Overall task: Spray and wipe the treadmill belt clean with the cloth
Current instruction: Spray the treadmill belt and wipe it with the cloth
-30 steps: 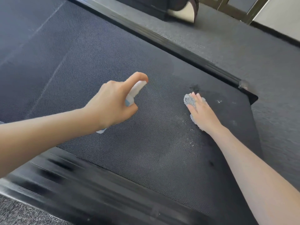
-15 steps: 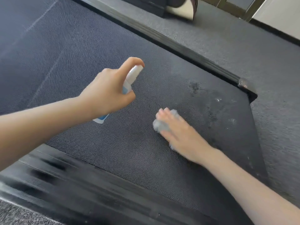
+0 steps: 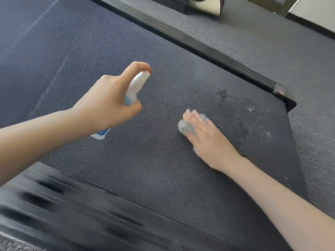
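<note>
A second ago the right hand (image 3: 208,140) pressed the grey cloth (image 3: 185,127) beside the wet marks (image 3: 243,122) at the right; now it lies flat on the cloth nearer the frame's centre, fingers straight, on the treadmill belt (image 3: 145,169). The left hand (image 3: 107,104) is almost unmoved at centre left, curled round the spray bottle (image 3: 137,82) above the belt, forefinger on its top. The bottle's blue-and-white label is too blurred to read.
</note>
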